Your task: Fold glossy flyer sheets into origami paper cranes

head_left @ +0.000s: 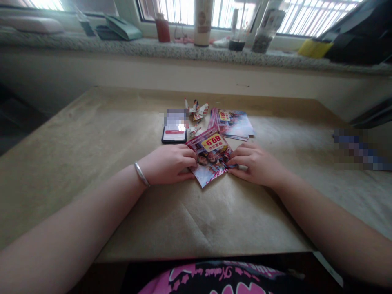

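Note:
A square printed paper sheet (pixel 211 157), purple and red with a yellow price box, lies turned like a diamond on the table before me. My left hand (pixel 174 163), with a silver bangle at the wrist, grips its left edge, fingers bent. On the opposite edge, my right hand (pixel 251 163) pinches the sheet between thumb and fingers. Just beyond is a stack of similar printed sheets (pixel 237 122). A phone (pixel 174 132) with a lit screen lies past my left hand. Folded paper shapes (pixel 197 110) stand behind the sheet, between phone and stack.
The brown table (pixel 137 228) reaches to the wall under a stone windowsill (pixel 171 50). Along the sill stand a red bottle (pixel 163 28), a tall pale container (pixel 202 22), jars and a yellow object (pixel 314 48). A blurred flat item (pixel 361 151) lies at the table's right side.

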